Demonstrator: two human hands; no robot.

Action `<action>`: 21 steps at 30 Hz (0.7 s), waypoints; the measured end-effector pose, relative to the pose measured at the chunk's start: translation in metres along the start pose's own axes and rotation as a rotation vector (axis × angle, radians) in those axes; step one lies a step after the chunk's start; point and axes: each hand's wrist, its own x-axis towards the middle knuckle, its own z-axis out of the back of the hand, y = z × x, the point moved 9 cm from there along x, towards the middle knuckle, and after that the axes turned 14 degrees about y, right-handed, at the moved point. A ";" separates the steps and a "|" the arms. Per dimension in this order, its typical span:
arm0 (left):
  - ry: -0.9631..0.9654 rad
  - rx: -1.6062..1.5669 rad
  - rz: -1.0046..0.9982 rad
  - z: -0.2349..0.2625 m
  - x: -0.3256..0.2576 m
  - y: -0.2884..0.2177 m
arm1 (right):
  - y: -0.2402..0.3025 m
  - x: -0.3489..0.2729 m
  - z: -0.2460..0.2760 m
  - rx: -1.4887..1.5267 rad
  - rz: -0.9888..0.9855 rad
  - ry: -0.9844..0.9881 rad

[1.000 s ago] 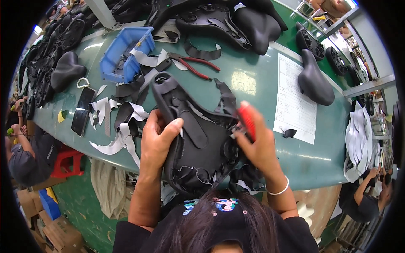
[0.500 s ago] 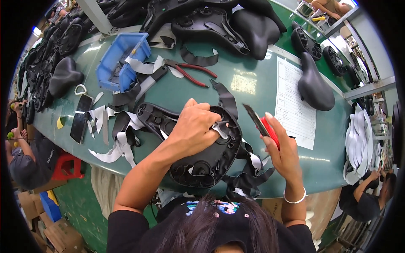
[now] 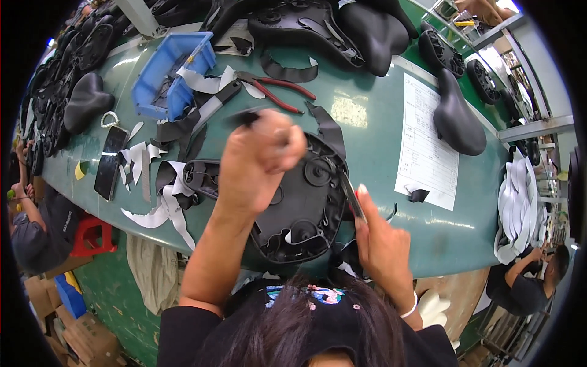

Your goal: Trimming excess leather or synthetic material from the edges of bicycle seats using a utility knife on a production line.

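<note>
An upturned black bicycle saddle (image 3: 275, 214) lies at the near edge of the table, its hollow underside and folded cover edge facing up. Over its left part is my left hand (image 3: 260, 159), raised and smeared by motion, with fingers curled closed. A blurred black scrap (image 3: 246, 117) sticks out from those fingers. My right hand (image 3: 386, 244) grips a red-handled utility knife (image 3: 354, 200), the blade lying along the saddle's right rim. The hand hides most of the handle. Beneath my left hand, part of the saddle is hidden.
Left of the saddle lie white and black offcuts (image 3: 168, 211) and a phone (image 3: 114, 164). Beyond are red-handled pliers (image 3: 284, 88) and a blue bin (image 3: 137, 92). A printed sheet (image 3: 422, 153) and another saddle (image 3: 457, 122) sit at right. More saddles line the back.
My left hand has pulled up and leftward from the saddle's rim with the black scrap. My right hand has come down and left, bringing the knife from the air to the right rim.
</note>
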 end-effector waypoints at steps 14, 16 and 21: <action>-0.395 0.876 0.127 0.059 0.007 -0.041 | 0.012 0.038 0.040 -0.374 0.131 0.067; -0.448 0.340 0.194 0.046 -0.021 -0.013 | -0.006 0.068 0.059 -0.384 0.259 0.122; 0.106 1.009 0.315 -0.025 -0.054 -0.020 | 0.033 0.090 0.057 -0.527 0.639 0.169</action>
